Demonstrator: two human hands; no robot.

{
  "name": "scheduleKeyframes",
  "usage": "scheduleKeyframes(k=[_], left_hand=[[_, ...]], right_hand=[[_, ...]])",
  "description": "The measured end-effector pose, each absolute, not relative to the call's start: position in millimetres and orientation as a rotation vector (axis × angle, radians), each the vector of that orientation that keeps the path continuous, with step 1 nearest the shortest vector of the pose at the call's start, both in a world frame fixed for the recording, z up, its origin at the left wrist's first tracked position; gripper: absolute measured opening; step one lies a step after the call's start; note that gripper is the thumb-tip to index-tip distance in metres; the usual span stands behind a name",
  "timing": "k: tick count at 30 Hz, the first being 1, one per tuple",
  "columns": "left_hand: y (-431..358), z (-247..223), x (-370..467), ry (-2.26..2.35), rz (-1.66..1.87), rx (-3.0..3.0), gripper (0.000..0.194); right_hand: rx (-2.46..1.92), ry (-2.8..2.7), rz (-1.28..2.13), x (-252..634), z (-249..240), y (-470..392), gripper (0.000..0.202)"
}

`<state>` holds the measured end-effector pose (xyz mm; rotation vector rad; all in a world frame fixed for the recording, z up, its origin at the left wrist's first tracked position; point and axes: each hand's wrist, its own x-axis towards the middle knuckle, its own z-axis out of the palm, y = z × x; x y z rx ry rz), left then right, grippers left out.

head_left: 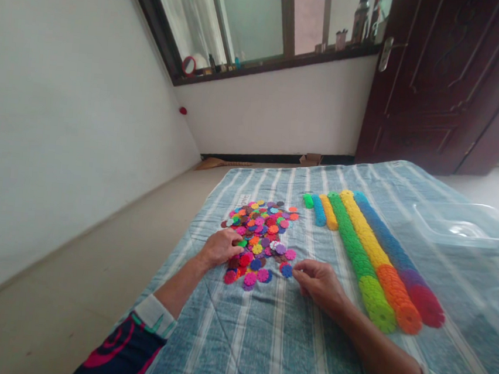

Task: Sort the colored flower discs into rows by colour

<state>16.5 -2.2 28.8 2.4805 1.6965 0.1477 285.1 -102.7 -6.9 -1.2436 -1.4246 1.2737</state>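
A loose pile of many-coloured notched plastic interlocking discs [267, 227] lies on the striped bedspread [256, 340]. At the pile's left side, my left hand [221, 247] has its thumb and fingers closed on a green interlocking disc [242, 243]. My right hand [317, 280] is at the pile's right edge, fingers pinched together at the rim of a blue interlocking disc [286, 270]. A red disc shows partly behind the blue one. To the right lie long rows of discs sorted by colour: a green row [350, 244], a yellow-to-orange row [366, 236] and a blue-to-red row [394, 242].
Shorter blue [318, 210], yellow [329, 212] and green [308, 201] stacks lie beyond the long rows. A clear plastic container [466, 228] stands at the right. A small label [244, 199] lies behind the pile. Beyond the bed are a wall, a window ledge [279, 66] and a door [440, 82].
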Motion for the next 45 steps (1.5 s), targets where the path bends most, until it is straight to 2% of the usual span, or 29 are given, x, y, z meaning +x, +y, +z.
scheduleKeyframes(k=[11,18,25,36,45], left_hand=[[-1.6,34.2,10.9,1.617,0.288,2.498,0.020],[-5.1,26.8,15.5,1.804,0.375,2.493,0.025],[-16.7,16.7,26.8,1.870,0.512,2.558,0.018],[-13.4,22.5,23.7,1.877,0.792,2.322,0.018],[42.0,31.4,91.4,1.559,0.853,2.317,0.020]], right_hand=[[-1.193,-1.421,1.261,283.9,-17.1,-98.6,0.015],[-1.147,-1.414,1.267,283.2,-16.6,-97.6,0.016],[-1.155,-1.408,1.293,283.3,-15.5,-97.0,0.017],[-1.162,-1.398,1.287,283.6,-14.8,-97.5,0.015],[-1.175,-1.361,1.313,280.2,-16.5,-94.7,0.013]])
